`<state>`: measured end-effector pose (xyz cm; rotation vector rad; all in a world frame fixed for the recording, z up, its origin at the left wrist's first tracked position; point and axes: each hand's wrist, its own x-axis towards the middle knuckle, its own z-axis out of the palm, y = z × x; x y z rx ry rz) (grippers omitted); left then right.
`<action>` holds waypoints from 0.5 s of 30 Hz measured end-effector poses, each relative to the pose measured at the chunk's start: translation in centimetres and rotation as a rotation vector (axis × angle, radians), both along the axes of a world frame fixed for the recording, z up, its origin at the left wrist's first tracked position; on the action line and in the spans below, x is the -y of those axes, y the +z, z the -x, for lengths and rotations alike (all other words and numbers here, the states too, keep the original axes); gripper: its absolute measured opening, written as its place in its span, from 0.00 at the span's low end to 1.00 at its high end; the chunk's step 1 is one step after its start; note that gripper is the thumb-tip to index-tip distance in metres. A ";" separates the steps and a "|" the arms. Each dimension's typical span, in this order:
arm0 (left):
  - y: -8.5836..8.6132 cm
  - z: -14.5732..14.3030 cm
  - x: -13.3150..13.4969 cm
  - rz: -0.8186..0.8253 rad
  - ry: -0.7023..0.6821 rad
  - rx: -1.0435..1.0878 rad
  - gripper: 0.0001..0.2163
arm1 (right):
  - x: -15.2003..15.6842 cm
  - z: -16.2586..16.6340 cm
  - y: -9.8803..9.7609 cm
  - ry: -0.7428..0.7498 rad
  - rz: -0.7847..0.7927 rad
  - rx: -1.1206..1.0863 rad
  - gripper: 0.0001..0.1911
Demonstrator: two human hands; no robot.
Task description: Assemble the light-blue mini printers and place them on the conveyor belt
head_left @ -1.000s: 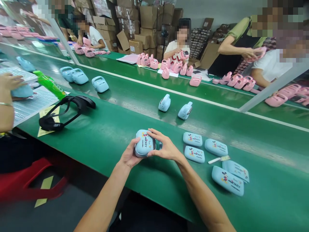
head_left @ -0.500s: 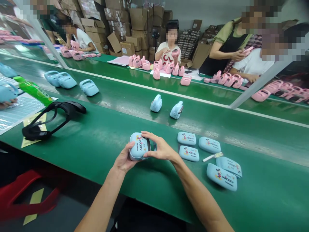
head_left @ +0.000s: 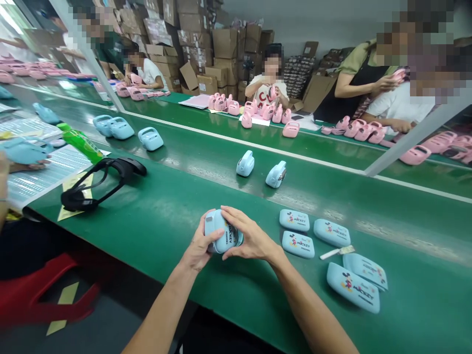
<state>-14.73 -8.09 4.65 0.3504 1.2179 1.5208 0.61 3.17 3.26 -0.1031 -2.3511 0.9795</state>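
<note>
Both hands clamp one light-blue printed case (head_left: 221,237) just above the near edge of the green conveyor (head_left: 155,221), the left hand (head_left: 199,246) cupping its left end, the right hand (head_left: 248,239) covering its right end, its long axis running left-right between the palms.

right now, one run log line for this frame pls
left hand: holds blue case | right hand: presses on same case | right of hands: five loose blue covers on green belt
</note>
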 end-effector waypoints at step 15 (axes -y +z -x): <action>1.0 -0.5 0.6 0.078 0.011 -0.097 0.39 | 0.3 -1.1 1.2 -0.057 0.004 0.087 0.56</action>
